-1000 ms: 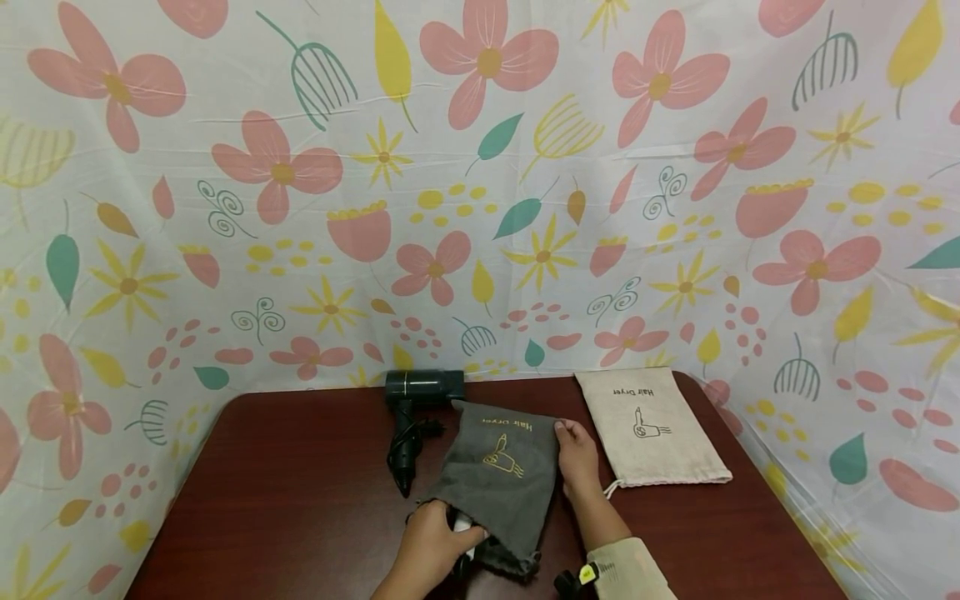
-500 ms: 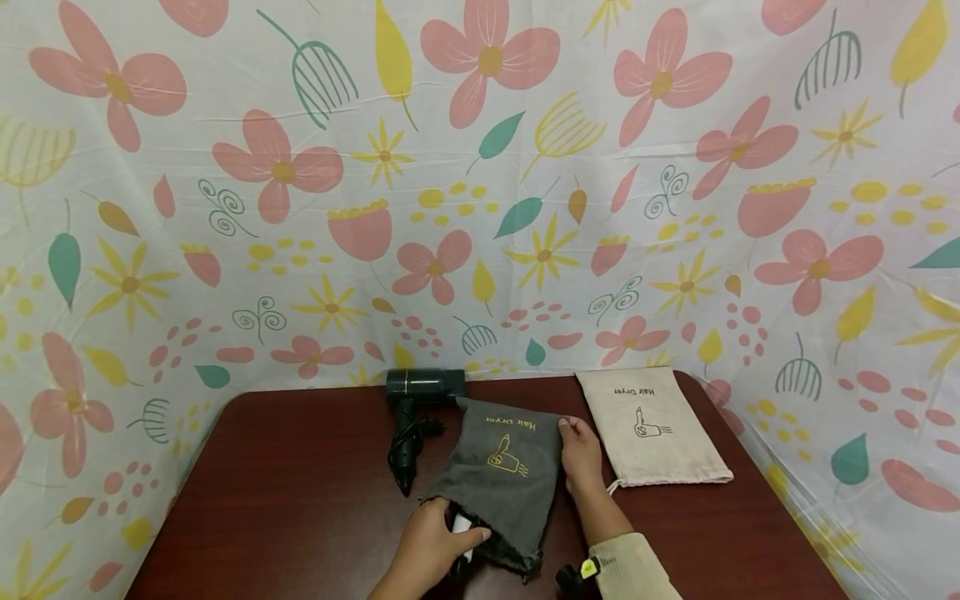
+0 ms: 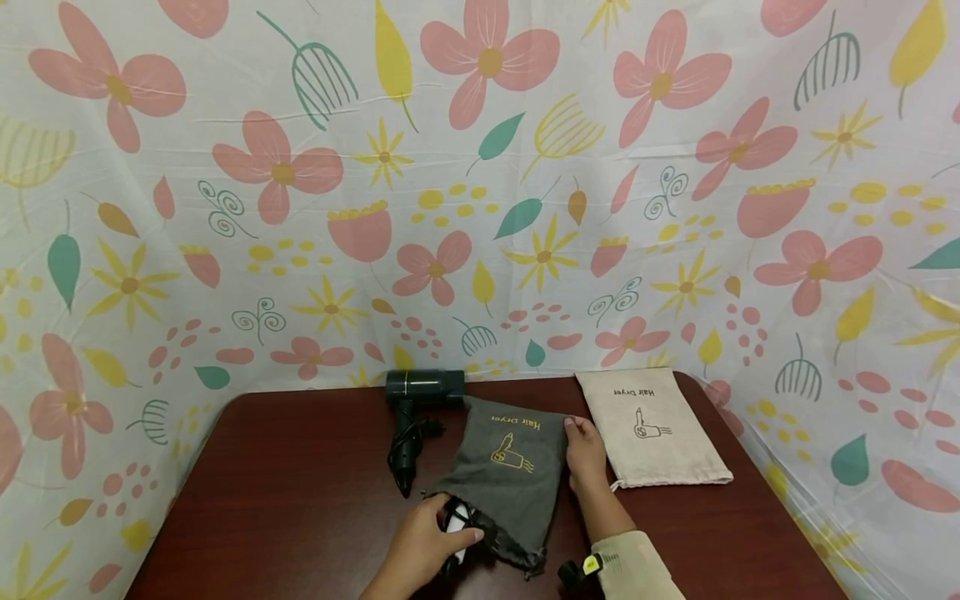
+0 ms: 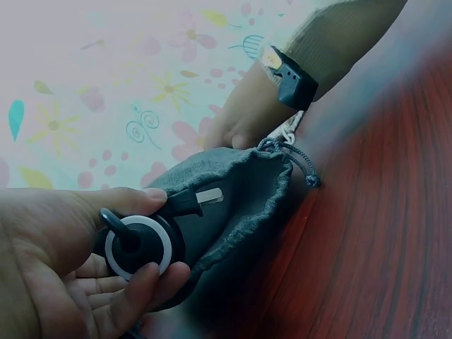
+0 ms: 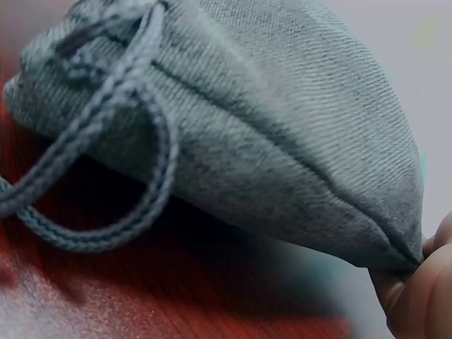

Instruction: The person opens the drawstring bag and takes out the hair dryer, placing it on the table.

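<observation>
A grey drawstring bag (image 3: 513,500) with gold hair-dryer print lies in the middle, its gathered mouth toward me. At that mouth my left hand (image 3: 420,542) grips a hair dryer (image 4: 134,240) by its round handle end, thumb on one side and fingers on the other. Its cord and black plug (image 4: 185,203) show there; the rest of the dryer is hidden inside the bag. My right hand (image 3: 586,454) pinches the bag's far right corner, seen lifted off the table in the right wrist view. The bag's cord (image 5: 159,166) hangs in a loop.
Behind and left of the bag lies a black hair dryer (image 3: 425,387) with its cord wrapped at the handle. A cream drawstring bag (image 3: 651,429) lies flat at the back right. Floral cloth (image 3: 480,208) hangs behind the dark red table (image 3: 285,500).
My right hand and the grey bag have shifted slightly to the right. My left hand has drawn a little toward me and left, and more of the held dryer's handle end shows.
</observation>
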The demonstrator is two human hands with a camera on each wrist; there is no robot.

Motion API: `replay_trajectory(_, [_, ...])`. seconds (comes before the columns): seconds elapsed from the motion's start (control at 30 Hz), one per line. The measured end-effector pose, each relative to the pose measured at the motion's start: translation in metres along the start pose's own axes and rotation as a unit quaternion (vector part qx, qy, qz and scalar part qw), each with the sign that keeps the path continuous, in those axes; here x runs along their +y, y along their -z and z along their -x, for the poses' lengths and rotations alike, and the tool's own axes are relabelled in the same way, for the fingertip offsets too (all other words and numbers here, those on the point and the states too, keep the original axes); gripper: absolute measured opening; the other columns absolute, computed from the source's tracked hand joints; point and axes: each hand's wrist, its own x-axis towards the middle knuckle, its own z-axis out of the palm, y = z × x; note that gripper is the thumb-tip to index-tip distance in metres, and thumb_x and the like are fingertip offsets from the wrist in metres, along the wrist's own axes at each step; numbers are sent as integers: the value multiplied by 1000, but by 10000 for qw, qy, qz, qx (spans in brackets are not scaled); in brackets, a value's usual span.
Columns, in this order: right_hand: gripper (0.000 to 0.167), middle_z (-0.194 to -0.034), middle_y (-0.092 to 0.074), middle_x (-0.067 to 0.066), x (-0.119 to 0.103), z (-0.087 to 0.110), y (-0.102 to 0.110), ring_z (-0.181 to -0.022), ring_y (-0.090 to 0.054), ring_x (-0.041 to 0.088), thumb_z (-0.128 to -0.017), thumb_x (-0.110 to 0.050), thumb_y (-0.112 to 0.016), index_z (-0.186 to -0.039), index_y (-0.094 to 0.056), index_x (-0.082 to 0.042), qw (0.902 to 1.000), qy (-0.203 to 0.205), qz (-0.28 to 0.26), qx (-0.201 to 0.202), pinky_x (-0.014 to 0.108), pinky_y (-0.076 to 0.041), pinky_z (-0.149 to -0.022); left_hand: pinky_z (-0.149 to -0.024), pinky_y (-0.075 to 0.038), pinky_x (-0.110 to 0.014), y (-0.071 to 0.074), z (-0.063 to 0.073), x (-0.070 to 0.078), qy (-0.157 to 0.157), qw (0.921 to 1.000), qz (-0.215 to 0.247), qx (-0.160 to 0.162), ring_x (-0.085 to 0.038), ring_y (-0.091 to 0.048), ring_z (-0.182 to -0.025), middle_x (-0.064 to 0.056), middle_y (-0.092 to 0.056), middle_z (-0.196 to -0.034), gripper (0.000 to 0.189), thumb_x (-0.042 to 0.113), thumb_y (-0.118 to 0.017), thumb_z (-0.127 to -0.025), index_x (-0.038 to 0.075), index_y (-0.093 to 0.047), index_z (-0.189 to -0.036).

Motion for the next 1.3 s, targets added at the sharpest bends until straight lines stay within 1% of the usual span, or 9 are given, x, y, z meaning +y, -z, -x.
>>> replay_trajectory(0.03, [33, -120, -52, 14, 0, 0, 0, -103, -44, 22, -109, -27, -43, -121, -56, 1, 10000, -9, -8, -10, 34, -36, -88, -78, -54, -53, 1, 0, -1, -9, 10000, 1, -18, -31, -66, -101, -12, -67, -117, 90, 56, -84, -74, -1, -57, -137])
replay_trajectory(0.33, [33, -130, -50, 17, 0, 3, 1, -112, -44, 25, -109, -27, -42, -121, -55, 1, 9999, -112, -18, -15, 35, -36, -92, -91, -50, -62, 3, -1, -8, -208, 9997, -120, -52, -43, -60, -118, -23, -60, -134, 86, 52, -84, -77, -3, -56, -137])
replay_trajectory(0.5, [31, -109, -53, 11, -2, 6, 1, -92, -48, 19, -108, -26, -45, -116, -58, 1, 10000, -65, -4, 55, 29, -41, -79, -93, -49, -64, 4, -4, -12, -235, 9995, -168, -116, -47, -58, -122, -27, -57, -138, 88, 51, -83, -78, -5, -54, -139])
replay_trajectory(0.57, [31, -99, -52, 7, -3, 7, 1, -85, -47, 16, -107, -26, -46, -115, -58, 1, 10000, -69, -11, 39, 28, -41, -75, -86, -53, -59, 4, -4, -13, -256, 9994, -216, -121, -43, -62, -112, -26, -59, -133, 86, 49, -83, -79, -6, -54, -138])
replay_trajectory(0.63, [30, -97, -51, 4, -4, 7, 1, -83, -47, 14, -107, -27, -46, -115, -58, 0, 9999, -84, -18, -56, 27, -41, -75, -79, -54, -52, 4, -4, -13, -310, 9989, -335, -106, -37, -64, -103, -25, -61, -130, 84, 47, -82, -80, -7, -53, -138])
replay_trajectory(0.77, [32, -109, -57, 7, -4, 8, -1, -93, -51, 16, -105, -32, -52, -115, -60, -2, 9998, -50, 64, -174, 29, -42, -81, -77, -53, -49, 3, -3, -10, -310, 9980, -532, -116, -34, -63, -101, -27, -59, -131, 85, 43, -81, -82, -10, -48, -140])
replay_trajectory(0.97, [44, -129, -59, 11, -3, 4, -2, -108, -54, 20, -99, -44, -63, -124, -64, -8, 9993, 55, 226, -300, 31, -44, -89, -82, -51, -57, -3, -2, -7, 57, 9994, -271, -217, -42, -58, -106, -35, -48, -140, 90, 38, -75, -84, -14, -37, -146])
replay_trajectory(1.13, [42, -129, -59, 13, -6, -2, 2, -107, -55, 21, -97, -41, -67, -121, -66, -7, 9985, 164, 314, -413, 29, -46, -87, -98, -43, -70, -8, -5, -8, 129, 9992, -344, -149, -59, -45, -128, -42, -38, -146, 98, 45, -75, -84, -16, -32, -148])
replay_trajectory(1.3, [37, -123, -63, 11, -13, -5, 4, -101, -58, 19, -94, -38, -71, -113, -69, -6, 9970, 175, 366, -654, 27, -48, -84, -93, -46, -66, -12, -6, -10, 143, 9997, -189, -96, -53, -54, -121, -42, -42, -144, 98, 41, -70, -86, -16, -24, -151])
